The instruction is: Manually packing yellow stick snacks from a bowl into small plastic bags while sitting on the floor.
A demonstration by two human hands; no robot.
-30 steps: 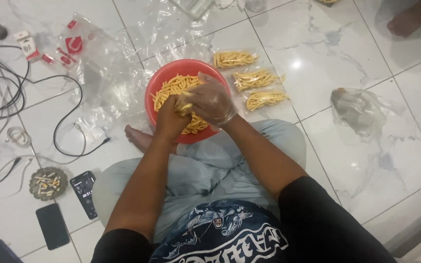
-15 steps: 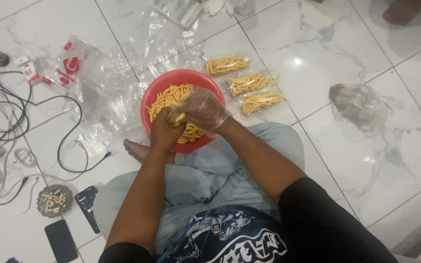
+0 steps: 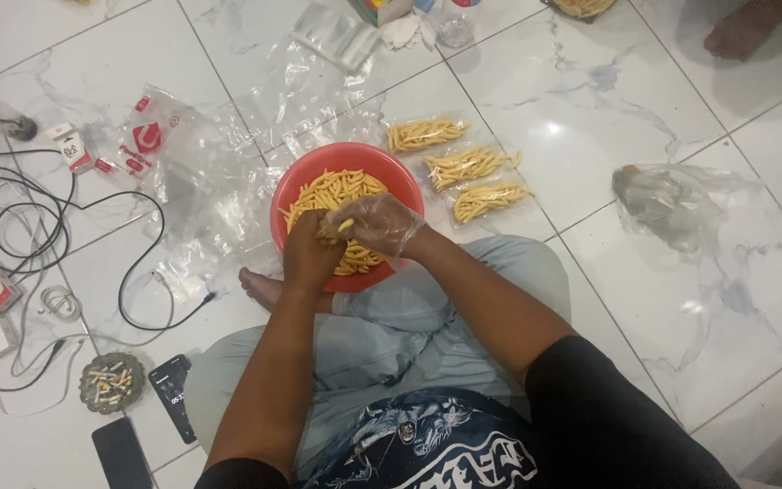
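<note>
A red bowl [image 3: 296, 186] full of yellow snack sticks [image 3: 337, 190] sits on the tiled floor in front of my crossed legs. Over its near side my left hand [image 3: 308, 255] is closed, apparently around a small clear bag that I can barely make out. My right hand [image 3: 377, 222], in a clear plastic glove, pinches a few sticks right against the left hand. Three filled clear bags of sticks [image 3: 468, 166] lie in a row just right of the bowl.
Empty clear plastic bags [image 3: 210, 190] spread left of and behind the bowl. Black cables [image 3: 65, 226], chargers, two phones [image 3: 174, 397] and an ashtray [image 3: 112, 382] lie at the left. A crumpled clear bag [image 3: 667, 204] lies right. Another person's foot [image 3: 744, 32] shows top right.
Both hands stayed together over the bowl's near side; the camera view shifted slightly. The gloved right hand keeps feeding sticks toward the left hand.
</note>
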